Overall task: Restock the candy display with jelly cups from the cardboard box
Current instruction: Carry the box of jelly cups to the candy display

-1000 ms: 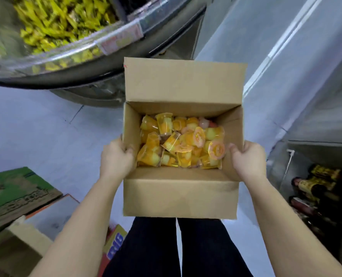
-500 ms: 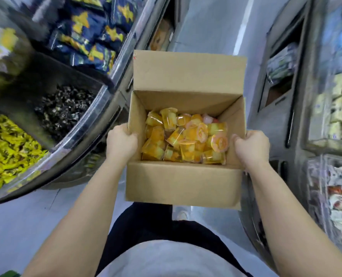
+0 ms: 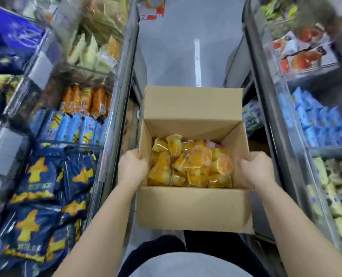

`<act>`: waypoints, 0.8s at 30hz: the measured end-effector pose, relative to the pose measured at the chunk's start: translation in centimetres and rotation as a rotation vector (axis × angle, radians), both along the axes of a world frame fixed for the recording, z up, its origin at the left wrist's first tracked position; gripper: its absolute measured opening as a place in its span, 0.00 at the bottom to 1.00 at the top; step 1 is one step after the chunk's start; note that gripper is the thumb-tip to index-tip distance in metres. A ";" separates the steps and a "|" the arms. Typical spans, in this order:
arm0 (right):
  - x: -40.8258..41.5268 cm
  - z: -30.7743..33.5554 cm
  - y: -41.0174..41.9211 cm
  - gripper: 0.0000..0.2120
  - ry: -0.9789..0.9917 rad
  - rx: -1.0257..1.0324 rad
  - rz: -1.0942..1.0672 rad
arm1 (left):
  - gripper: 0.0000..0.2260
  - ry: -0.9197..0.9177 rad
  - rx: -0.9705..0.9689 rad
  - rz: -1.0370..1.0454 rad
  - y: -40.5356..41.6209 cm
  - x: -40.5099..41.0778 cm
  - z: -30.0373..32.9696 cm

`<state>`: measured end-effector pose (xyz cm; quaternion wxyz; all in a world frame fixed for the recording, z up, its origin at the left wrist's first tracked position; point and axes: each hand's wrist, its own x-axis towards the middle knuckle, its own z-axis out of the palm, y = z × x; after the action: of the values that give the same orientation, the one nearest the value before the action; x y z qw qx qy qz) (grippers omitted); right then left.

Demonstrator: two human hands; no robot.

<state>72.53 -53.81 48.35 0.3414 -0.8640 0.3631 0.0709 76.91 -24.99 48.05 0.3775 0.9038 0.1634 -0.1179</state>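
An open cardboard box [image 3: 194, 208] hangs in front of me at waist height, its far flap standing up. Inside lie several yellow and orange jelly cups [image 3: 188, 164], with a pink one at the back. My left hand [image 3: 132, 168] grips the box's left wall, fingers curled over the rim. On the opposite wall my right hand [image 3: 255, 168] holds on the same way. I see no jelly cup compartment among the display bins in view.
Candy display bins [image 3: 70, 128] with dark blue, light blue and orange packets line the left. More bins [image 3: 324, 126] with light blue, red and pale yellow packets line the right. A narrow grey floor aisle [image 3: 186, 56] runs ahead between them.
The view has swung from the floor and a round bin of yellow candy into the aisle between two displays. Both hands keep the same grip on the box.
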 end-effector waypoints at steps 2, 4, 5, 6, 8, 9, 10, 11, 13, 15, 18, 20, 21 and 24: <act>5.4 -0.8 -1.9 0.10 0.015 0.017 -0.019 | 0.07 0.000 0.019 -0.028 -1.8 5.9 -0.6; 11.2 -1.6 -3.8 0.10 0.016 0.033 -0.020 | 0.07 0.012 0.040 -0.044 -3.8 12.0 -1.0; 14.2 -2.0 -4.8 0.10 0.010 0.037 -0.015 | 0.07 0.016 0.044 -0.038 -4.8 15.0 -1.1; 17.3 -2.2 -5.9 0.11 0.008 0.039 -0.009 | 0.07 0.018 0.043 -0.027 -5.8 17.9 -1.0; 23.1 -1.9 -7.8 0.10 0.031 0.018 0.009 | 0.07 0.022 0.042 0.002 -7.7 23.5 -0.5; 25.9 -1.5 -8.6 0.11 0.037 0.011 0.018 | 0.07 0.018 0.039 0.009 -8.6 26.2 -0.1; 28.8 -1.0 -9.5 0.11 0.031 0.012 0.028 | 0.06 0.005 0.037 0.010 -9.4 29.0 0.3; 31.7 -0.4 -10.3 0.11 0.020 0.011 0.038 | 0.06 -0.006 0.041 0.011 -10.0 31.6 0.6; 37.5 0.8 -11.6 0.11 -0.001 0.004 0.044 | 0.06 -0.024 0.042 0.017 -11.2 36.9 1.2; 43.5 1.3 -12.8 0.11 -0.034 0.012 0.052 | 0.06 -0.032 0.045 0.020 -12.3 42.6 1.4; 53.0 0.8 -14.4 0.11 -0.037 -0.013 0.064 | 0.07 -0.015 0.056 0.045 -13.7 52.1 0.7; 59.5 0.2 -15.1 0.14 -0.026 -0.047 0.073 | 0.06 -0.007 0.032 0.051 -14.5 58.6 -0.2; 62.6 0.0 -15.4 0.15 -0.021 -0.065 0.075 | 0.06 -0.009 0.015 0.048 -14.8 61.7 -0.5; 71.4 0.5 -16.0 0.14 -0.025 -0.076 0.054 | 0.06 -0.008 -0.030 0.058 -15.4 70.5 -0.3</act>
<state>143.89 -69.82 48.86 0.3108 -0.8866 0.3380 0.0553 147.44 -40.35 47.70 0.3947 0.8935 0.1862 -0.1058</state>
